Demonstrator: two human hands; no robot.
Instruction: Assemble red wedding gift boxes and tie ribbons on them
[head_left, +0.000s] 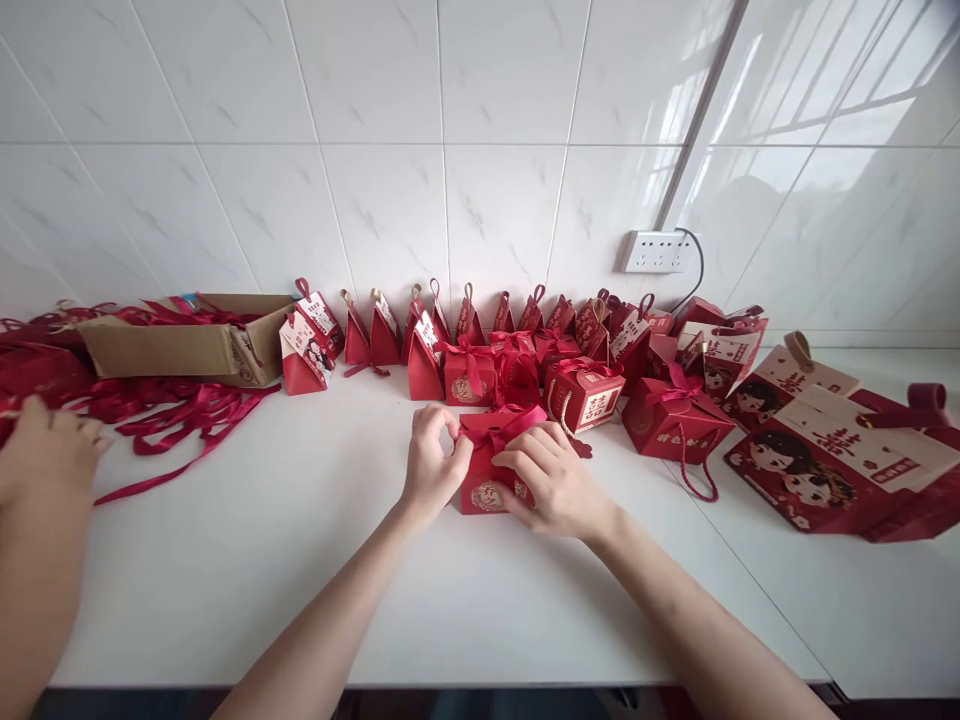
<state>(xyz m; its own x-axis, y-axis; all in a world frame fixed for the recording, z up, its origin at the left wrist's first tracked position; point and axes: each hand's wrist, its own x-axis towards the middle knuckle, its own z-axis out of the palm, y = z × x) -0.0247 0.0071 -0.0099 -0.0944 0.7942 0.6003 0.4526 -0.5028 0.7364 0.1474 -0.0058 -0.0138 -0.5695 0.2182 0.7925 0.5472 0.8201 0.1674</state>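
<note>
A small red gift box [476, 497] with gold print on its front stands on the white table. A red ribbon [501, 430] is tied in a bow across its top. At the box's upper left, my left hand [436, 462] is closed in a pinch on the ribbon's left loop. My right hand [551, 480] lies curled over the box's right side, with thumb and fingers bent against its front. The ribbon's right end runs close to those knuckles. My right palm hides part of the box's front and right edge.
Behind are finished red gift boxes [592, 395] and triangular red boxes [371, 335]. Larger printed boxes [817, 460] stand right. At left are a cardboard tray [161, 350], loose red ribbons [187, 420] and another person's hand [52, 450]. A power strip [658, 252] hangs on the tiled wall.
</note>
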